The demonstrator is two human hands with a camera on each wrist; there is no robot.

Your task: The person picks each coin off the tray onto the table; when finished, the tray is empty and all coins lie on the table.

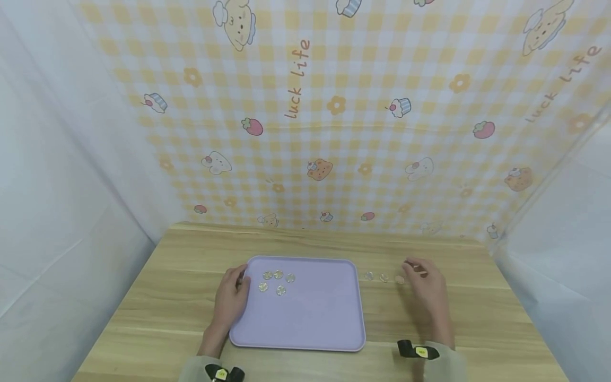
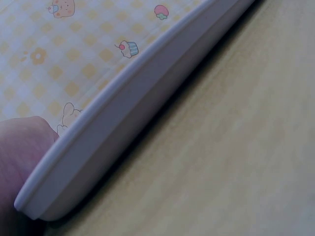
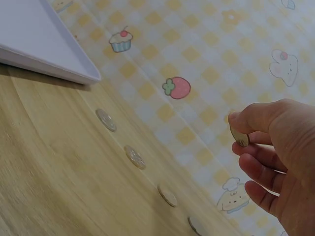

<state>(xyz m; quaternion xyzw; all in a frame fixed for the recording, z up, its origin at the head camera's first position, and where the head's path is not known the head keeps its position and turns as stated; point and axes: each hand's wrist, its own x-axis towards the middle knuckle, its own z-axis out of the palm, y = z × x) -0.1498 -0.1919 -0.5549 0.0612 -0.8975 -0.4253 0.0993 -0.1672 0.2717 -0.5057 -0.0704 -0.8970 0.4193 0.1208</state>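
A light purple tray [image 1: 317,318] lies on the table, and my left hand [image 1: 231,301] grips its left edge near the far corner. In the left wrist view the tray's side wall [image 2: 123,105] hides most of that hand. To the right of the tray, my right hand [image 1: 429,286] is raised over the table. Its thumb and fingertips pinch a coin [image 3: 239,134], plain in the right wrist view. Below and left of this hand, several coins [image 3: 135,157] lie spaced in a row on the wood. Several more coins [image 1: 280,290] lie in the tray's far left part.
The wooden table [image 1: 157,313] runs back to a checked yellow and white cloth [image 1: 296,148] with cartoon prints. Pale sheets [image 1: 71,175] hang at both sides. A black wrist camera [image 1: 417,350] sits on each forearm.
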